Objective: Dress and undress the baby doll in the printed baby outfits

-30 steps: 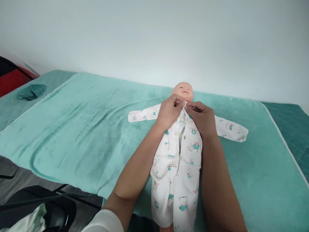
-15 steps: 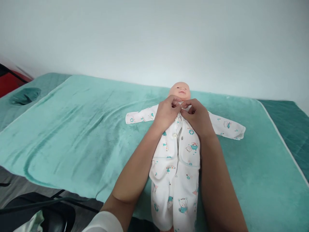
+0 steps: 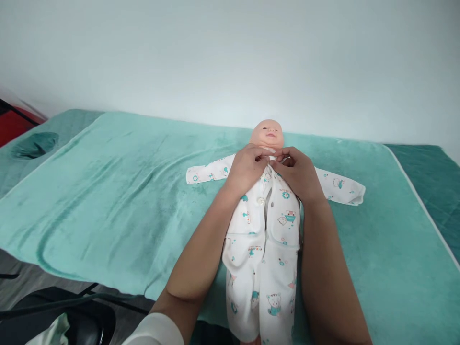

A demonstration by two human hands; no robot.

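Observation:
A baby doll (image 3: 266, 133) lies on its back, head toward the wall, sleeves spread to both sides. It wears a white printed baby jacket (image 3: 246, 215) and matching trousers (image 3: 275, 287). My left hand (image 3: 247, 167) pinches the jacket's front edge just below the doll's neck. Close beside it, my right hand (image 3: 296, 170) grips the other front edge, the fingertips of both hands almost meeting. A button (image 3: 260, 201) shows lower on the front, where the edges hang slightly apart. Whatever sits between my fingertips is hidden.
A green plush cover (image 3: 118, 215) lies over the massage bed, with a face hole (image 3: 34, 145) at its left end. Behind stands a pale wall (image 3: 230, 62). A black chair (image 3: 86, 314) with cloth on it is at the lower left.
My right hand has shifted slightly right and its fingers have moved a little at the collar. My left hand stays nearly in place. The view has shifted slightly.

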